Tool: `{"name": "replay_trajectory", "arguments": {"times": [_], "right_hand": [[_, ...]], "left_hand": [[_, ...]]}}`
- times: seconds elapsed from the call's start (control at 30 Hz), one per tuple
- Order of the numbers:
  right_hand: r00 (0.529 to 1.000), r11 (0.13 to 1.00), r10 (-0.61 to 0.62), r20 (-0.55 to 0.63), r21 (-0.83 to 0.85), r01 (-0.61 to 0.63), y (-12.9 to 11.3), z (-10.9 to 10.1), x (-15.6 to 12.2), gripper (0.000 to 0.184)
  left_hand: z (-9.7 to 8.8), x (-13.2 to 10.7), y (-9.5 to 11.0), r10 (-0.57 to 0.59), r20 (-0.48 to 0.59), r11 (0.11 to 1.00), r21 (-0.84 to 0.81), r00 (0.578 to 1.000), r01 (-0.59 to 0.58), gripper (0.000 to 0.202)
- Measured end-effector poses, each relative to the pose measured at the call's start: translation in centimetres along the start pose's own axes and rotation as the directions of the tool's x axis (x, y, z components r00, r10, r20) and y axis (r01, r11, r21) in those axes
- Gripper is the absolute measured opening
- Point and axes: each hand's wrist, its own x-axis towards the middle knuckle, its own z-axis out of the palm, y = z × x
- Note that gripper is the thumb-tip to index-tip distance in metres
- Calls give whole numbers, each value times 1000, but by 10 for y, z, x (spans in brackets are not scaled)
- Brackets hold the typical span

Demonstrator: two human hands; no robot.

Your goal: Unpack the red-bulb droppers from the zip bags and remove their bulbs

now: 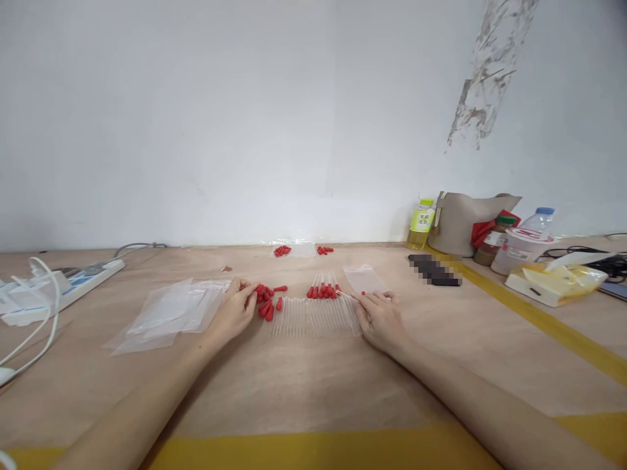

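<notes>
My left hand (237,308) reaches to the edge of a pile of red rubber bulbs (266,309). Its fingers are pinched together on a bulb there, partly hidden by the fingertips. In my right hand (381,318) is a glass dropper, its thin clear tube (345,296) pointing left and a bit of its red bulb (363,294) showing between the fingers. Between the hands lies a row of bare glass tubes (316,318), side by side. Just behind them, several droppers with red bulbs fitted (323,290) lie with their tubes pointing away.
Clear plastic bags (171,310) lie left of my left hand, and another bag (363,277) behind my right. Bagged red-bulb droppers (283,250) rest by the wall. A power strip (73,294) is at left; a dark object (435,270), tea bottle (421,225) and tissue pack (553,282) stand right.
</notes>
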Motion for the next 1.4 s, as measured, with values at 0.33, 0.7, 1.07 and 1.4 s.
{"name": "replay_trajectory", "arguments": {"times": [0.33, 0.7, 1.07, 1.4], "right_hand": [[995, 994, -92, -24, -64, 91, 1, 11, -1, 19], [990, 997, -80, 117, -4, 81, -14, 12, -1, 21], [909, 972, -228, 349, 139, 190, -2, -13, 1, 72], [932, 969, -239, 273, 135, 209, 11, -2, 1, 57]], "left_hand": [[21, -3, -2, 42, 101, 999, 25, 994, -44, 23], [26, 8, 51, 207, 124, 974, 71, 970, -217, 19], [90, 70, 85, 119, 304, 989, 49, 945, -140, 34], [103, 77, 82, 129, 301, 992, -50, 945, -119, 21]]}}
